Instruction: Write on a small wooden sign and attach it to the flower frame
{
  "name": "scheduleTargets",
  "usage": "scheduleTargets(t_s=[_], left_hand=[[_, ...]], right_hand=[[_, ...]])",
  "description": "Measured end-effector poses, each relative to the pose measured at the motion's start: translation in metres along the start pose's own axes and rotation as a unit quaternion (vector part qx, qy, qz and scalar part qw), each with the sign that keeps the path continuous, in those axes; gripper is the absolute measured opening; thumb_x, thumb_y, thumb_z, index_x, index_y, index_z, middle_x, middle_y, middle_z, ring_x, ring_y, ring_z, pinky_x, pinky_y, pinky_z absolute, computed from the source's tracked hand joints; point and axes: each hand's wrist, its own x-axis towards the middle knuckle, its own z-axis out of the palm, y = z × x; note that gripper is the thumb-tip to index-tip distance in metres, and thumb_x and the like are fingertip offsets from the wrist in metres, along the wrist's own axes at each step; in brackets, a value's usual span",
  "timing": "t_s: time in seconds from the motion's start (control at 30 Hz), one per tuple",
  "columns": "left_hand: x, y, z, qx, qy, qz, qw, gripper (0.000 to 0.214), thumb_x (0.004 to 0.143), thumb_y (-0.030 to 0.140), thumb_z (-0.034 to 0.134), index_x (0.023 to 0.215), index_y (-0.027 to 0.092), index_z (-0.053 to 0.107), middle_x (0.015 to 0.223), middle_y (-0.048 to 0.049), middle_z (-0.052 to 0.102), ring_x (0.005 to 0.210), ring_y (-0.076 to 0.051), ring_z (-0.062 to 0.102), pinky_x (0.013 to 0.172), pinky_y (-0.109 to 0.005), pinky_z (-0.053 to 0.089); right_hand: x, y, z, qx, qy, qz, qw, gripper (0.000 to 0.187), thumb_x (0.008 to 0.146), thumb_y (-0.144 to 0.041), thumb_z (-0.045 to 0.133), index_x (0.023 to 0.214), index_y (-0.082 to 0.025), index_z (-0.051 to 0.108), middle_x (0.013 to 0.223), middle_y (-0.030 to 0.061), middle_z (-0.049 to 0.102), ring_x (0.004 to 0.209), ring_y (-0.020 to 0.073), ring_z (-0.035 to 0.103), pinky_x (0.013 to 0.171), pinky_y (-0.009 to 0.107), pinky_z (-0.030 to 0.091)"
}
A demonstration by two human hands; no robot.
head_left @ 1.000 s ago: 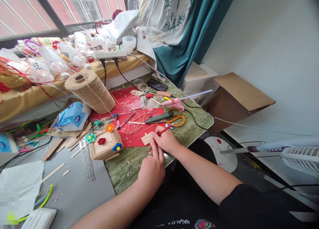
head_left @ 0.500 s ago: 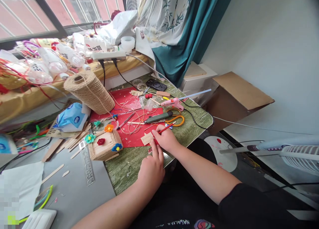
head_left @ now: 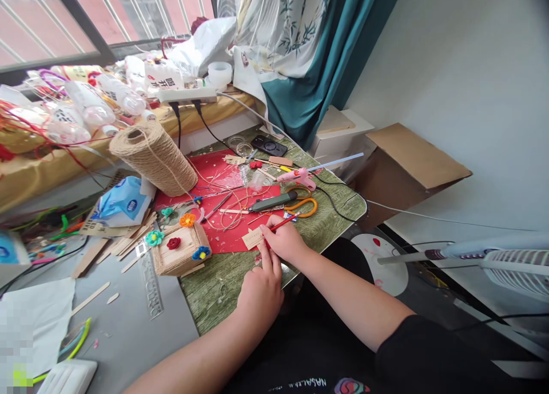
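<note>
A red pencil [head_left: 285,221] is pinched in my right hand [head_left: 283,241], its shaft slanting up to the right. The lower end of the pencil is hidden by the fingers. Under it lies a small tan card [head_left: 252,238] with rows of faint marks. My left hand [head_left: 262,285] is low beside it, two fingers stretched out with their tips at the card's right edge; its thumb is hidden. To the left stands a twine-wrapped box [head_left: 178,254] decorated with coloured flowers. A red sheet [head_left: 223,242] lies beneath the card.
Beyond the hands lie a green-handled tool [head_left: 274,201], orange-handled scissors [head_left: 309,208] and a pink glue gun [head_left: 295,176] with its cord. A big twine spool [head_left: 156,159], a wipes pack [head_left: 124,202], a clear ruler [head_left: 151,285] and wooden sticks [head_left: 128,234] are on the left.
My right hand and the pencil have shifted very slightly left over the card. My left hand stays where it was.
</note>
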Motion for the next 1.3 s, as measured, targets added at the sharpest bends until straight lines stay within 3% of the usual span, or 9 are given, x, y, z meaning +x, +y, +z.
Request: scheduleTargets(t_s=[1.03,1.3], left_hand=[[0.0002,-0.0019,-0.0060,0.009,-0.009,0.007,1.000,0.094,0.084,0.044,0.071,0.158,-0.003,0.037,0.161,-0.0421,0.026,0.067,-0.022,0.069,0.055,-0.036,0.057],[0.0014,-0.0016,-0.0056,0.008,-0.013,0.007,1.000,0.094,0.086,0.049,0.070,0.158,-0.002,0.037,0.161,-0.0414,0.025,0.068,-0.024,0.070,0.054,-0.036,0.057]], right_hand=[[0.0011,0.0024,0.0007,-0.010,-0.001,-0.012,1.000,0.026,0.099,-0.032,0.058,0.075,-0.023,0.056,0.068,-0.0023,0.063,0.066,0.0164,0.060,0.063,0.029,0.040],[-0.0006,0.0009,0.0003,0.044,-0.003,-0.005,0.999,0.025,0.098,-0.035,0.061,0.077,-0.024,0.057,0.071,-0.0032,0.064,0.068,0.0161,0.062,0.066,0.028,0.044]])
